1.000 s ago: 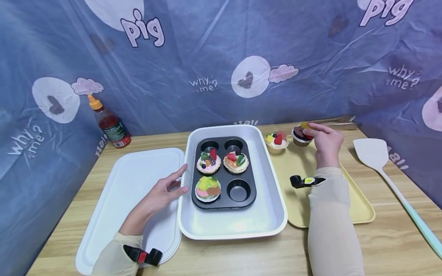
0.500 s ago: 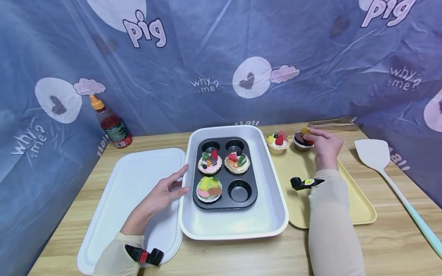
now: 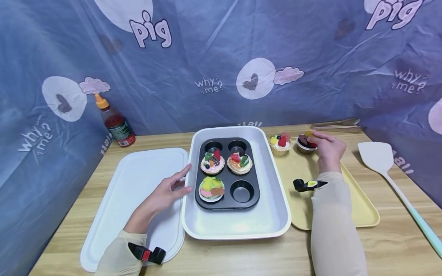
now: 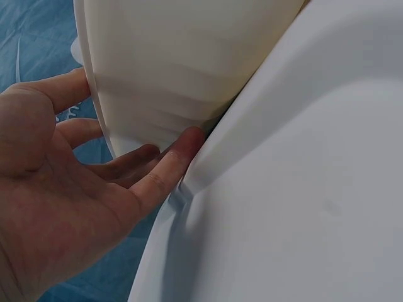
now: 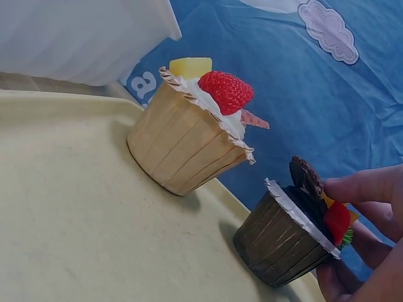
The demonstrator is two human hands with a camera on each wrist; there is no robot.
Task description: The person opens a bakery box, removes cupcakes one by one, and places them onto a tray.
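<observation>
In the head view my right hand [image 3: 329, 149] pinches the topping of a chocolate cupcake [image 3: 306, 145] at the far edge of the yellow tray [image 3: 300, 203]. The right wrist view has my thumb at its dark cookie, beside red and yellow fruit pieces; its brown cup [image 5: 283, 242] is low over the tray. A cream cupcake [image 5: 186, 135] with a strawberry stands beside it. My left hand [image 3: 165, 195] touches the left wall of a white basin [image 3: 238, 226], fingers spread along its outside. Inside the basin lies a black muffin tin [image 3: 228, 182] bearing three fruit-topped cupcakes.
A flat white tray [image 3: 138, 180] lies under my left forearm, left of the basin. Behind it stands a sauce bottle [image 3: 119, 126]. A white spatula [image 3: 376, 157] and metal tongs [image 3: 338, 125] lie at the right. A blue cloth [image 3: 207, 46] hangs behind the table.
My right hand has lowered the chocolate cupcake toward the tray, next to the cream one. The left hand stays at the basin wall. The head view has shifted slightly.
</observation>
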